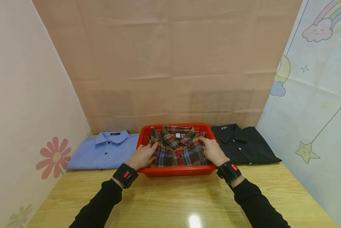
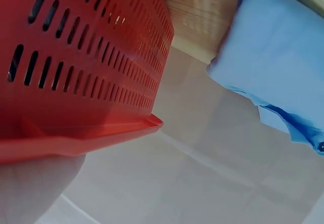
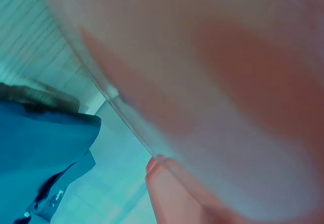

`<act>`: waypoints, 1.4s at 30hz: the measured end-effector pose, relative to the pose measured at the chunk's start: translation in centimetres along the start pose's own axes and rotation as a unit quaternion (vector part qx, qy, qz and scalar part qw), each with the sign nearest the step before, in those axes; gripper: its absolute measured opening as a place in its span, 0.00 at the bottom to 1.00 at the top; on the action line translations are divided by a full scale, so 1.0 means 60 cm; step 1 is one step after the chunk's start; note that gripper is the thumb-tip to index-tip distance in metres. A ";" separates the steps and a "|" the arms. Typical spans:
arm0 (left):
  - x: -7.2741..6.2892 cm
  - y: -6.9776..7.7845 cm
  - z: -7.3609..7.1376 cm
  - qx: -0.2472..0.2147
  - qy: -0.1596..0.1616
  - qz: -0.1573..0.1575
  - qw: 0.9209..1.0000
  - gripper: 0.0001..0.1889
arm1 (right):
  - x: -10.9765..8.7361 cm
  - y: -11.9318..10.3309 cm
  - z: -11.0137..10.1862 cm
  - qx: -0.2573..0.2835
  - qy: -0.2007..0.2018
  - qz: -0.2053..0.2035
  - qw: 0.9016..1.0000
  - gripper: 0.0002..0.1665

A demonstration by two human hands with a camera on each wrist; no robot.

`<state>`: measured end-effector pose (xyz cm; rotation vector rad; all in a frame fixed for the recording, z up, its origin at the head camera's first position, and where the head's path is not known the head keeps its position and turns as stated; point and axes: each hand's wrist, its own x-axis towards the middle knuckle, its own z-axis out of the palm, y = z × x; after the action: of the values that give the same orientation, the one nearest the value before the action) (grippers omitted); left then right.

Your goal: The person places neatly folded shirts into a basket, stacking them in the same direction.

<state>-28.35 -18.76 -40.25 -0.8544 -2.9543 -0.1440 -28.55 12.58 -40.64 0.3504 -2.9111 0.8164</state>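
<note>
A red-and-grey plaid shirt (image 1: 179, 153), collar at the far side, lies folded inside a red plastic basket (image 1: 180, 172). Reaching over the basket's left rim, my left hand (image 1: 144, 155) holds the shirt's left edge, where a piece of cloth stands up. My right hand (image 1: 211, 149) comes over the right rim and grips the shirt's right side near the shoulder. In the left wrist view the basket's slotted wall (image 2: 91, 47) hides the left fingers, leaving only part of the hand (image 2: 38, 188) below the rim. The right wrist view is mostly a close blur.
A folded light blue shirt (image 1: 99, 155) lies left of the basket, close to its wall. On the right is a folded black shirt (image 1: 241, 145). All rest on a wooden table (image 1: 170, 202) with a brown backdrop (image 1: 170, 63) behind and patterned sheets at both sides.
</note>
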 end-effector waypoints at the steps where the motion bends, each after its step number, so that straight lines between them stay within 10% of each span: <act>1: 0.000 0.000 0.000 0.002 0.000 0.001 1.000 0.32 | 0.000 0.000 0.000 -0.007 0.001 0.000 1.000 0.29; 15: 0.004 0.000 0.011 0.072 0.002 0.000 0.997 0.29 | 0.001 0.002 0.009 -0.069 0.004 -0.037 0.997 0.23; 23: -0.004 -0.005 0.012 0.060 0.022 -0.066 0.996 0.28 | -0.008 0.005 0.012 -0.128 0.021 -0.077 0.989 0.21; 33: -0.012 0.001 -0.008 0.067 0.028 -0.017 0.997 0.18 | -0.024 0.003 -0.003 -0.198 -0.020 -0.189 0.961 0.17; 42: -0.010 -0.003 -0.009 0.031 -0.021 0.011 0.999 0.10 | -0.022 -0.010 -0.019 -0.195 -0.153 -0.135 0.959 0.22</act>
<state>-27.89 -19.30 -39.76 -0.8916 -2.9696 -0.0330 -27.08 12.95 -39.56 0.8742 -3.0977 0.1517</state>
